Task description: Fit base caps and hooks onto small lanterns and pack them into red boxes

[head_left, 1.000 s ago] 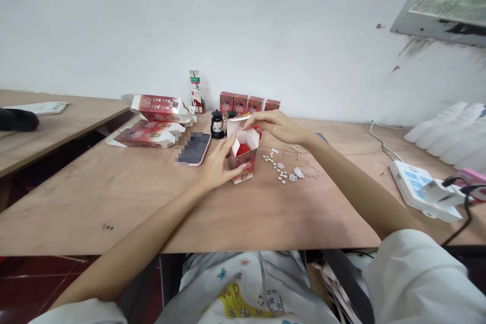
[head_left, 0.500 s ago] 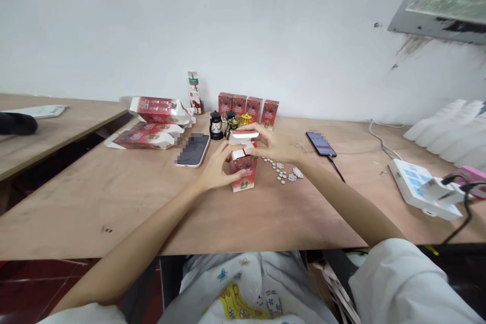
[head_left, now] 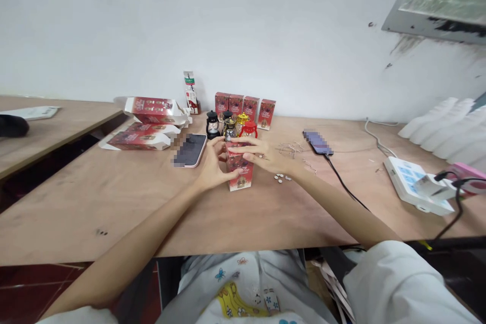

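A small red printed carton [head_left: 239, 176] stands upright on the table in front of me, its top flap folded down. My left hand [head_left: 211, 168] grips it from the left, thumb across the front and fingers behind the side. Stretched flat over the carton's top lies my right hand [head_left: 268, 156], fingers extended and touching it. Just behind are several mini lanterns, among them a black one [head_left: 212, 124], a gold one [head_left: 242, 120] and a red one [head_left: 249, 129]. Small white discs [head_left: 281, 177] lie right of the carton, partly hidden by my right hand.
Several closed red cartons [head_left: 250, 108] stand in a row by the wall. Flattened cartons [head_left: 142, 137] are stacked at left, near a phone [head_left: 192, 151]. Another phone [head_left: 318, 143] with a cable lies right, beside thin wire pieces [head_left: 290, 149]. A power strip [head_left: 415, 187] sits far right.
The carton's raised top flap has been pressed down shut. My right hand has flattened over the top. The red lantern behind has come into view, and the view has shifted slightly.
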Available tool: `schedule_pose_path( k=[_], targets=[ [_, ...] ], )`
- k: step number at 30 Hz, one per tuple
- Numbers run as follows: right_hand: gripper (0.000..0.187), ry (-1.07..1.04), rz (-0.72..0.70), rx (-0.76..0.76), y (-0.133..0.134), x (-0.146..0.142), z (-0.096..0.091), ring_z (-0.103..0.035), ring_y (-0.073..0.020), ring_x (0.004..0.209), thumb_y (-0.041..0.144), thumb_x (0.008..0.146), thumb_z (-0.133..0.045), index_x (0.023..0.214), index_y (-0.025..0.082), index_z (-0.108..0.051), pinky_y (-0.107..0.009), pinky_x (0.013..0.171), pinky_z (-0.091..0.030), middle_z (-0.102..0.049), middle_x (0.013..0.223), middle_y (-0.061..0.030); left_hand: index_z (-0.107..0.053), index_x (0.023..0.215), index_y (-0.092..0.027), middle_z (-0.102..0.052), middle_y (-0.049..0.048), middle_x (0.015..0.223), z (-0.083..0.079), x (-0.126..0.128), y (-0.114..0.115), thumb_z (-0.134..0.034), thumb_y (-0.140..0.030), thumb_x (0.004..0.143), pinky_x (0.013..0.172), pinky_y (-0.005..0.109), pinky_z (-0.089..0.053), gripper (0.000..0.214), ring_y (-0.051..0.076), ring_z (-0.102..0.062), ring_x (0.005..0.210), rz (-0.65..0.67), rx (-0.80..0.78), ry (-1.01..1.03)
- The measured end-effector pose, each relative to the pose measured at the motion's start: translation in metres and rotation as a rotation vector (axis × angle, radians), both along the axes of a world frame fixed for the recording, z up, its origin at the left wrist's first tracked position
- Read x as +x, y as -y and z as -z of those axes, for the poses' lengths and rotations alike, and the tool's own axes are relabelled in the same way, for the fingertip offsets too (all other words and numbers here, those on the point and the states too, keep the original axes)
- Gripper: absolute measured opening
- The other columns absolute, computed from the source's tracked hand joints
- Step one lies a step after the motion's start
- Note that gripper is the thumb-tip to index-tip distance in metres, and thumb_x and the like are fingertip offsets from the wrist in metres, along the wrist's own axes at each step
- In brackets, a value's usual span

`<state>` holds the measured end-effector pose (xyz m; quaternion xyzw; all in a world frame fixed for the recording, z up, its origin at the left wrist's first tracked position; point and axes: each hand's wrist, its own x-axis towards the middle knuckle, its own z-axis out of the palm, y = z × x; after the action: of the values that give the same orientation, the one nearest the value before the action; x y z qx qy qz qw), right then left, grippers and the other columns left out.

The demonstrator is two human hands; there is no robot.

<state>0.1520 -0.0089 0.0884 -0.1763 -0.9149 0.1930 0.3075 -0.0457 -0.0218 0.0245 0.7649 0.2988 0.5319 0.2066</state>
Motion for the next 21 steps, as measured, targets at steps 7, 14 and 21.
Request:
schedule_pose_path(
  k=[7,14,21],
  targets=[
    [0.072,-0.057,0.151,-0.115,0.011,0.002,0.021,-0.029,-0.0245,0.139,0.05,0.077,-0.066,0.139,0.029,-0.037,-0.046,0.113,-0.03,-0.028,0.15,-0.0094,-0.031,0.133,-0.022,-0.045,0.0162,0.134,-0.004,-0.003,0.0,-0.072,-0.04,0.07,0.091,0.045,-0.051,0.078,0.03,-0.051,0.121,0.066,-0.115,-0.104],
    [0.083,-0.298,0.364,-0.351,-0.023,0.045,0.005,-0.052,-0.0254,0.119,0.047,0.068,-0.074,0.136,0.028,-0.031,-0.044,0.097,-0.049,-0.044,0.139,-0.0108,-0.032,0.141,-0.015,-0.038,0.0204,0.145,0.017,-0.006,-0.013,-0.062,-0.064,0.07,0.108,0.055,-0.03,0.091,0.036,-0.037,0.133,0.004,-0.152,-0.697],
    [0.088,-0.546,0.902,-0.3,-0.13,0.132,-0.002,-0.057,-0.0283,0.104,0.023,0.049,-0.079,0.127,0.028,-0.038,-0.047,0.076,-0.056,-0.051,0.121,-0.0094,-0.021,0.147,-0.017,-0.017,0.0106,0.155,0.013,-0.002,-0.007,-0.033,-0.064,0.087,0.117,0.047,-0.009,0.078,0.025,-0.013,0.144,-0.04,-0.195,-1.065]
  ],
)
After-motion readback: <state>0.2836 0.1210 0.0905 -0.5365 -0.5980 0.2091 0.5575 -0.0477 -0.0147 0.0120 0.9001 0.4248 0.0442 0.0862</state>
